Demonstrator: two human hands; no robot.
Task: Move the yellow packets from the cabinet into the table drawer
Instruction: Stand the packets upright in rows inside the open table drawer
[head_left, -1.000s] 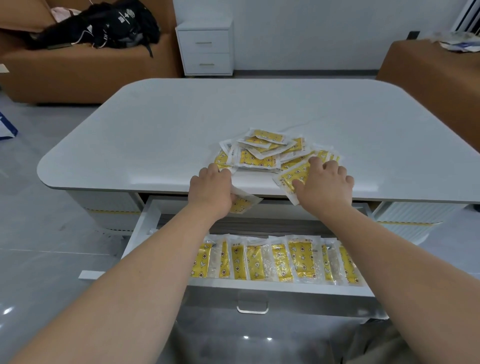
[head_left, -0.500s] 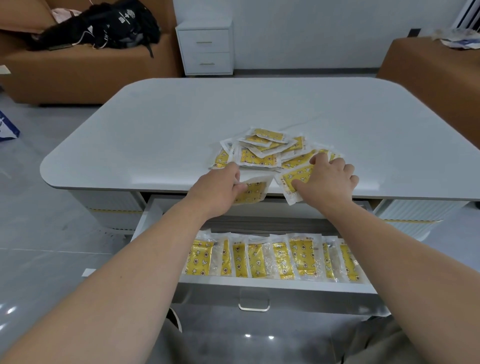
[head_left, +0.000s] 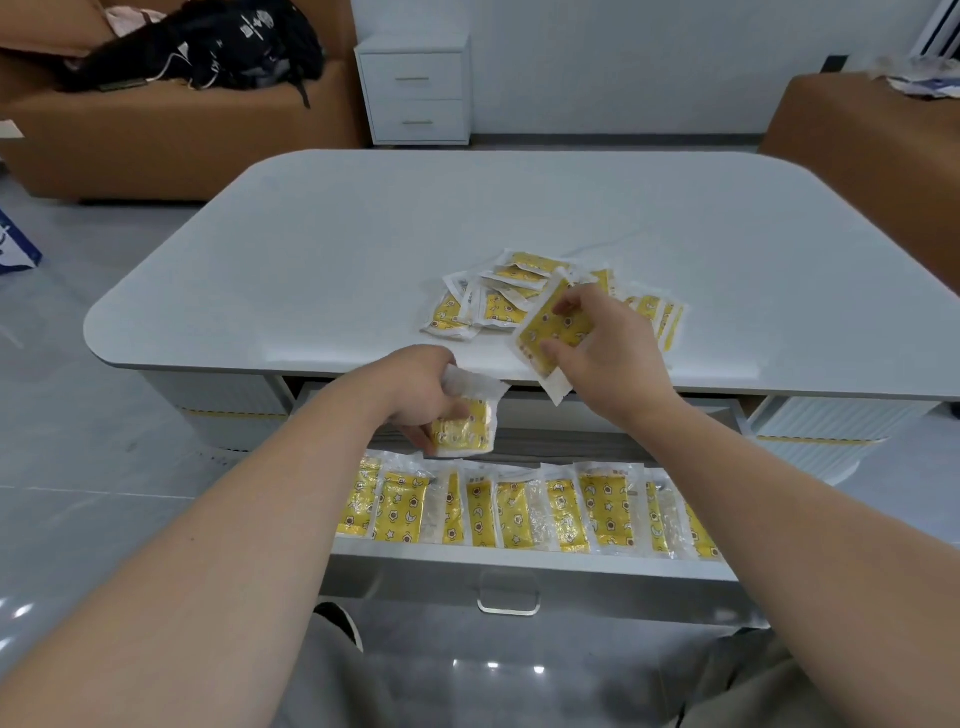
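Observation:
A loose pile of yellow packets (head_left: 493, 301) lies near the front edge of the white table (head_left: 363, 249). My left hand (head_left: 415, 395) grips one yellow packet (head_left: 465, 428) below the table edge, above the open drawer (head_left: 519, 558). My right hand (head_left: 608, 353) pinches another yellow packet (head_left: 550, 332), lifted and tilted over the table's front edge. A row of several yellow packets (head_left: 519, 512) stands upright side by side inside the drawer.
A white two-drawer cabinet (head_left: 415, 88) stands against the far wall. A brown sofa (head_left: 156, 130) with a black bag (head_left: 208, 47) is at the back left, a brown seat (head_left: 872, 156) at the right. My knees show below the drawer.
My left hand has pulled its packet off the table edge and lowered it toward the drawer. My right hand has lifted a packet from the pile and tilted it up.

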